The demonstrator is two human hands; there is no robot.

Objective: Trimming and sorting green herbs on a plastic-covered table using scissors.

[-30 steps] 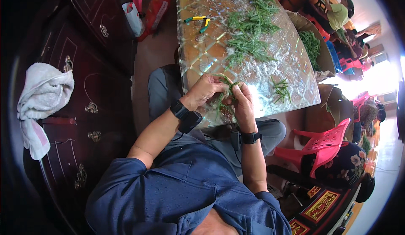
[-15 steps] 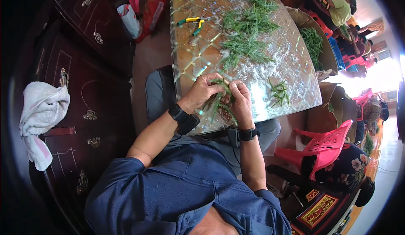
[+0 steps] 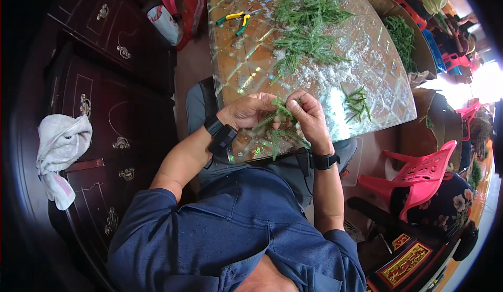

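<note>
Over the near edge of the glass-topped table (image 3: 236,69), both my hands are closed on one green needle-leaved sprig (image 3: 276,135), whose thin branches spread downward. My left hand (image 3: 249,112) grips it from the left side, its fingertips near the top of the stem. Opposite, my right hand (image 3: 312,118) pinches the sprig's top between thumb and fingers. A small bunch of sprigs (image 3: 357,103) lies on the table to the right. Farther away a long heap of similar green sprigs (image 3: 312,48) stretches toward the far end.
Yellow-and-green pliers (image 3: 242,24) lie at the table's left. White flakes (image 3: 335,80) are scattered over the glass. Cardboard boxes, one holding greenery (image 3: 401,38), and a pink plastic chair (image 3: 414,182) stand right. Dark drawers with a hanging towel (image 3: 63,142) line the left. People sit at far right.
The sprig in my hands has turned, and its branches now hang more spread out. My left fingers have shifted on it. The whole view has swung slightly, moving the surroundings.
</note>
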